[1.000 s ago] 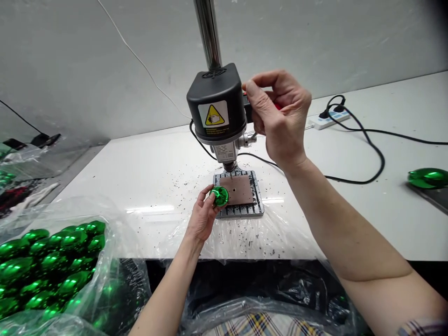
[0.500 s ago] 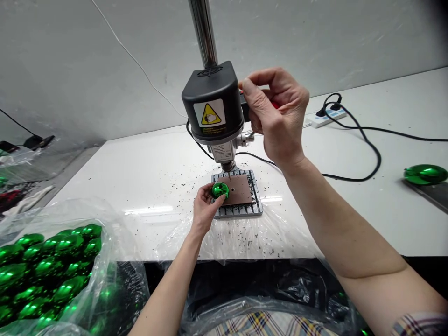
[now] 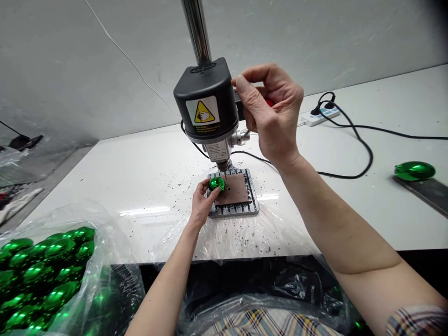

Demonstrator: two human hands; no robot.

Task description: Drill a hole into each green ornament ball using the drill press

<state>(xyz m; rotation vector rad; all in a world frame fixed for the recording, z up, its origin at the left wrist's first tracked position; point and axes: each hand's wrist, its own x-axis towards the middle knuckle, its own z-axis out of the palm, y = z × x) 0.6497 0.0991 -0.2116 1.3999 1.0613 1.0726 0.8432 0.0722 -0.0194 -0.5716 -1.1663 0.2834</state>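
My left hand [image 3: 203,201] pinches a shiny green Christmas bauble [image 3: 216,183] between thumb and fingers. It holds the bauble over the left part of a brown board [image 3: 240,190], beside the thin drill bit and left of a small hole. The board lies on the slotted metal base [image 3: 255,205] of a small drill press [image 3: 205,95] with a black motor housing. My right hand [image 3: 275,109] is curled closed against the housing's right side. A black part and a red part show behind its fingers; what they grip is mostly hidden.
Dark chips are scattered around the base and on clear plastic film [image 3: 238,233] at the table's front. A clear bag [image 3: 101,242] of green baubles stands at left. At right are a power strip [image 3: 320,116], a black cable [image 3: 367,161] and another green bauble [image 3: 415,171] on a dark bar.
The whole view has shifted slightly, so things appear further left. My left hand has lifted the bauble a little relative to the board. My right hand keeps its place at the drill press.
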